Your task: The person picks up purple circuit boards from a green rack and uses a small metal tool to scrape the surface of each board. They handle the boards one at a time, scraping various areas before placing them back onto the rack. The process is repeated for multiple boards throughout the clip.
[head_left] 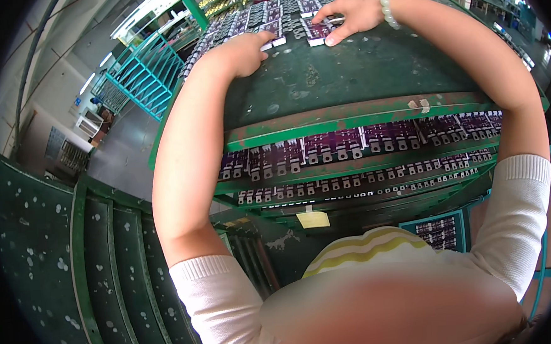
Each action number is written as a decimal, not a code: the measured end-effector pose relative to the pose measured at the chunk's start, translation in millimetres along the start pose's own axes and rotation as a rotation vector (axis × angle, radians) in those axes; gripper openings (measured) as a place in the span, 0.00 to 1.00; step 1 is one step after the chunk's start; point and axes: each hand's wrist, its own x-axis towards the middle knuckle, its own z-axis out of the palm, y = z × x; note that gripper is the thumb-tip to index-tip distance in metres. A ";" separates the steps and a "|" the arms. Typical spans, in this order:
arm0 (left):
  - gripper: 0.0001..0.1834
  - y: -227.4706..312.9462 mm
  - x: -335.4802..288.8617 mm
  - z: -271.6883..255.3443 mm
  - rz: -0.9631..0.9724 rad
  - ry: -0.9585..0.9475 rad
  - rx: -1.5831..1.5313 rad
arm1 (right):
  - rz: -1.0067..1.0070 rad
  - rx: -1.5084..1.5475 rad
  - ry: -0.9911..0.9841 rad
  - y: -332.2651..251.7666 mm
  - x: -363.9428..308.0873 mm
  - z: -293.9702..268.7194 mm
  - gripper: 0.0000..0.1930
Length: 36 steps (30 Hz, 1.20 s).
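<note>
On the top deck of a dark green rack (345, 79), flat purple-and-white printed packs lie in rows at the far side. My left hand (246, 53) is at the near end of one purple pack (277, 41), index finger along it and the other fingers curled. To its right, my right hand (355, 14) spans another purple pack (316, 33) between thumb and fingers. Both packs lie on the deck, close together with a narrow gap. What my left fingers grip underneath is partly hidden.
Lower shelves of the rack hold more purple packs (334, 144) with grey holed tabs. A yellow paper tag (313, 219) hangs below them. A blue crate (459, 230) with packs stands low at right. Green slatted racks (105, 271) stand at left, and a teal metal frame (146, 76) beyond.
</note>
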 end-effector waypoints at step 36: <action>0.29 -21.6 -22.0 4.5 -0.038 0.046 0.076 | 0.797 -0.425 0.315 31.9 -218.9 -118.3 0.41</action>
